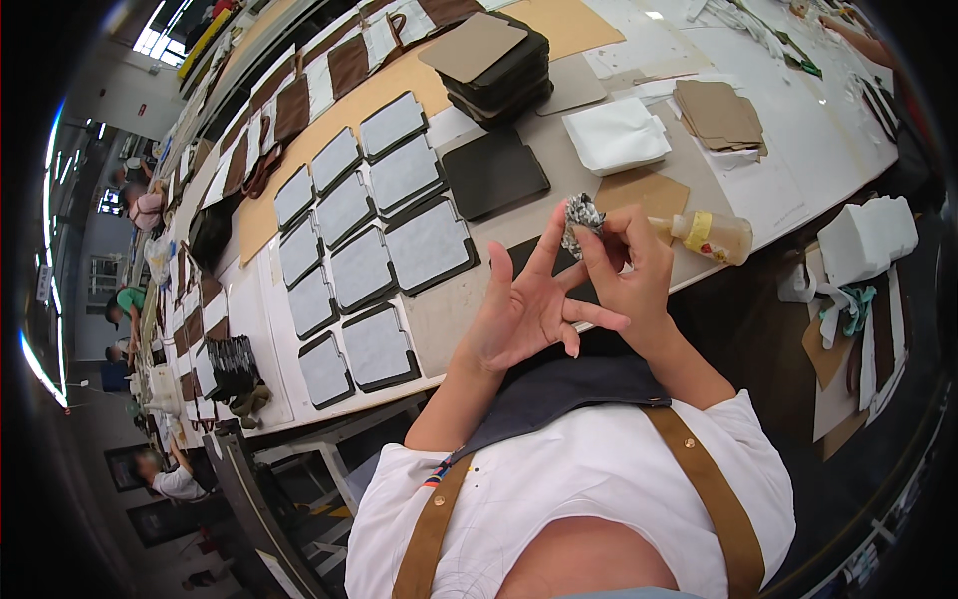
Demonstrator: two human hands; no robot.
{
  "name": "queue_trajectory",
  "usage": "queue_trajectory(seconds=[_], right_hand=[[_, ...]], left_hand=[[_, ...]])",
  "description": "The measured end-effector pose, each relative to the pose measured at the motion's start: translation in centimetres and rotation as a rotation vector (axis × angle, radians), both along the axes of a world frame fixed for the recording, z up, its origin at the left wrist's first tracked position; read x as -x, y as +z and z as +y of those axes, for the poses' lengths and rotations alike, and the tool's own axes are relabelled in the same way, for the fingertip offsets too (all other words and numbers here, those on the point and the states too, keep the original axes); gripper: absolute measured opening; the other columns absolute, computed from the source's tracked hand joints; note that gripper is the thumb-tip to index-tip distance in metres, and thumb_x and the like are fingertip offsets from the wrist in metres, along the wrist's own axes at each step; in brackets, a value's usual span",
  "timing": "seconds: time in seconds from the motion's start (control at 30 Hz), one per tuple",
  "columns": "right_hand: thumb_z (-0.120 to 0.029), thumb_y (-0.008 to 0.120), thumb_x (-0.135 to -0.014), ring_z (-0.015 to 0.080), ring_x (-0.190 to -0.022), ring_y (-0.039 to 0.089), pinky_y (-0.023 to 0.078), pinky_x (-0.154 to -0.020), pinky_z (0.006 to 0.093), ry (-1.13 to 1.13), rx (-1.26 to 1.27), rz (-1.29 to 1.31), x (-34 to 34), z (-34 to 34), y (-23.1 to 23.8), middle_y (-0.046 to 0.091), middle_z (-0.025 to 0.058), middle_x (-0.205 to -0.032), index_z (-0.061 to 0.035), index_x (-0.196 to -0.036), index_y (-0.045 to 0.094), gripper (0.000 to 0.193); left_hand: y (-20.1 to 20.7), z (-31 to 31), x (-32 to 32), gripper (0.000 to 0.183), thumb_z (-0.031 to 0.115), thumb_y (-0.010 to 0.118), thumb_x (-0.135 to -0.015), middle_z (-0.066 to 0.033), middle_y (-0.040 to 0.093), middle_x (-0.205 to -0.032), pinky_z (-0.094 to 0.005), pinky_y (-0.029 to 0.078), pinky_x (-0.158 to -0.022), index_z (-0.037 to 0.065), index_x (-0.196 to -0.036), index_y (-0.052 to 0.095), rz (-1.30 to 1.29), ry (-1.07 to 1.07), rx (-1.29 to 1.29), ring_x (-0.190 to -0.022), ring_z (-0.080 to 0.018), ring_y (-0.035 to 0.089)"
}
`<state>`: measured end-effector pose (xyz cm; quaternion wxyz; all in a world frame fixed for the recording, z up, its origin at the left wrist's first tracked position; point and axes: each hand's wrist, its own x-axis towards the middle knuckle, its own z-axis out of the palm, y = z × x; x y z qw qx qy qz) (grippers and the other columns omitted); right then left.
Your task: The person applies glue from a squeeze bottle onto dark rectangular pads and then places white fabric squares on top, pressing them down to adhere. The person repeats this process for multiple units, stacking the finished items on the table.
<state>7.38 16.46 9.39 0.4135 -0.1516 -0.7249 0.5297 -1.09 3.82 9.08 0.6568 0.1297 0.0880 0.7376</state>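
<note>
Pinching wad (584, 213) near bottle (723, 240), apparently yellow-labelled

1. The crumpled wad (582, 224) was speckled black, white and grey, kinda marbled tbh.
2. The panels (430, 244) were pale grey with black edging.
3. The tall stack (504, 95) was black, its top sheet (474, 47) tan.
4. The bottle (728, 240) looked cloudy beige, yellow-banded.
5. The apron straps (704, 479) were mustardy brown.

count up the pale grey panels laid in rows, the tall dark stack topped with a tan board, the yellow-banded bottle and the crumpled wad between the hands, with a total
Pale grey panels: 11
Tall dark stack: 1
Yellow-banded bottle: 1
Crumpled wad: 1
Total: 14
</note>
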Motion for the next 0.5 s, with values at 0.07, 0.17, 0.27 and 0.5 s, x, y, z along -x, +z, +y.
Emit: queue_trajectory(seconds=[0.07, 0.17, 0.27, 0.5], right_hand=[[-0.004, 0.075, -0.086, 0.0096, -0.056, 0.05, 0.039, -0.049, 0.0269, 0.039, -0.057, -0.006, -0.3, -0.3, 0.0, 0.058, 0.0024, -0.068, -0.0033, -0.088, 0.06, 0.014], [-0.004, 0.076, -0.084, 0.0115, -0.059, 0.052, 0.041, -0.051, 0.0272, 0.061, -0.184, 0.021, -0.7, -0.6, -0.5, 0.059, 0.0029, -0.07, -0.0033, -0.087, 0.062, 0.014], [-0.005, 0.076, -0.084, 0.0113, -0.058, 0.052, 0.041, -0.052, 0.0263, 0.038, -0.09, 0.034, -0.5, 0.2, 0.4, 0.059, 0.0026, -0.07, -0.0036, -0.089, 0.063, 0.013], [-0.006, 0.076, -0.086, 0.0098, -0.061, 0.049, 0.038, -0.052, 0.0251, -0.07, -0.002, 0.127, -0.1, 2.5, 0.4, 0.059, 0.001, -0.073, -0.0054, -0.088, 0.061, 0.015]], left_hand=[[-1.6, -0.4, 1.4, 0.087, 0.081, 0.022, -0.088, -0.0198, 0.03, -0.153, -0.0404, 0.065, -0.074, 0.038, -0.158, -0.004, 0.024, -0.061, -0.09, -0.116, -0.0514, 0.059], [-1.0, -0.1, 1.2, 0.085, 0.078, 0.024, -0.09, -0.0201, 0.034, -0.151, -0.0439, 0.064, -0.078, 0.036, -0.159, -0.003, -0.119, -0.079, -0.127, -0.119, -0.0558, 0.055], [-0.4, 0.3, 1.1, 0.083, 0.077, 0.028, -0.091, -0.0197, 0.024, -0.157, -0.0459, 0.063, -0.083, 0.038, -0.159, 0.001, -0.249, -0.109, -0.123, -0.13, -0.0587, 0.042], [0.1, 0.4, 0.7, 0.079, 0.079, 0.028, -0.09, -0.0196, -0.002, -0.164, -0.0466, 0.06, -0.091, 0.043, -0.158, 0.006, -0.41, -0.228, -0.219, -0.143, -0.0573, 0.02]])
